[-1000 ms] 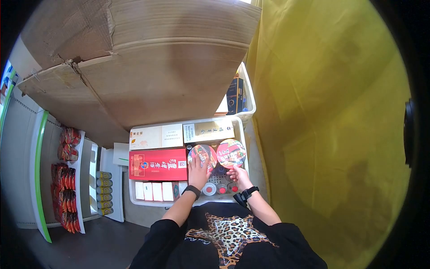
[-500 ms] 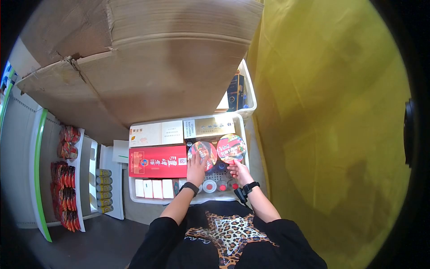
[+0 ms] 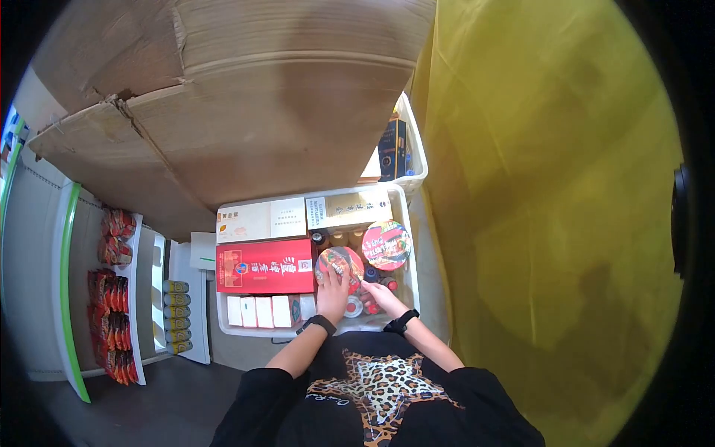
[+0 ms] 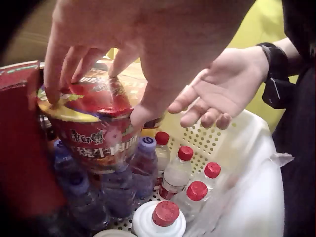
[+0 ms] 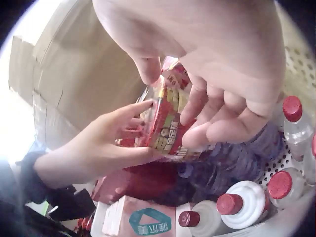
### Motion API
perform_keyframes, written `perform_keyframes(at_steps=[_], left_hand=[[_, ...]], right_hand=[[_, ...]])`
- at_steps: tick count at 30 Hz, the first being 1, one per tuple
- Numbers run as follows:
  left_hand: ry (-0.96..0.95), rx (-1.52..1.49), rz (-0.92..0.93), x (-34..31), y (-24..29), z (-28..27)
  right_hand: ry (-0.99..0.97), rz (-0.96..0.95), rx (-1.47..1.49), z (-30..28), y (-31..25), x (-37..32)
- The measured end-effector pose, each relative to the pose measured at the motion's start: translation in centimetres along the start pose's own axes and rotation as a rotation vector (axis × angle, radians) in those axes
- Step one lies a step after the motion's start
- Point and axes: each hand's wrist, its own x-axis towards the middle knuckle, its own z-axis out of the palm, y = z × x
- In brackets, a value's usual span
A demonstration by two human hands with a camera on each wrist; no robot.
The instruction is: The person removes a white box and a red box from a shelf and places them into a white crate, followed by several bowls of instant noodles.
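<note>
My left hand grips a red instant noodle bowl from above, thumb on one side of the rim and fingers on the other. In the left wrist view the bowl is upright above blue-capped water bottles. My right hand is just right of it, fingers loosely bent and palm turned up; in the right wrist view its fingertips overlap the bowl's side. A second noodle bowl sits at the right of the white crate, lid up.
Red-capped bottles stand along the crate's near side. A red box, a cream box, a gold box and small white boxes fill the rest. Cardboard rises behind; shelves stand left, a yellow curtain right.
My right hand has left the second noodle bowl's near edge and moved left to the first bowl. The first bowl, under my left hand, has shifted slightly toward me.
</note>
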Motion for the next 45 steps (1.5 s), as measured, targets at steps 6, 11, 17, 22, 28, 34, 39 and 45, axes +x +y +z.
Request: perform_keyframes(at_steps=[6, 11, 17, 22, 28, 34, 39, 45], left_hand=[[0.153, 0.074, 0.083, -1.3, -0.4, 1.4], [0.108, -0.262, 0.073, -2.1, -0.8, -1.1], [0.329, -0.468, -0.073, -3.0, -1.2, 0.2], [-0.341, -1.143, -0.325, -2.5, -0.2, 2.8], [-0.406, -1.267, -0.266, -1.7, 1.5, 2.9], [-0.38, -1.281, -0.233, -0.9, 2.9, 4.0], [-0.37, -1.317, -0.272, -1.0, 3.3, 4.2], [-0.343, -1.41, -0.276, -1.5, 3.2, 6.1]], right_hand=[[0.203, -0.281, -0.555, 0.7, 2.0, 2.4], [0.202, -0.407, -0.502, -0.3, 3.2, 3.0], [0.094, -0.223, -0.433, -3.6, 3.2, -0.2], [0.061, -0.186, -0.647, -6.3, 2.7, -3.7], [0.323, -0.168, -0.814, -7.4, 4.0, -4.9], [0.514, -0.128, -1.194, -5.8, 3.1, -6.1], [0.436, -0.153, -1.178, -5.8, 2.7, -6.7], [0.372, -0.183, -1.164, -6.1, 2.4, -7.1]])
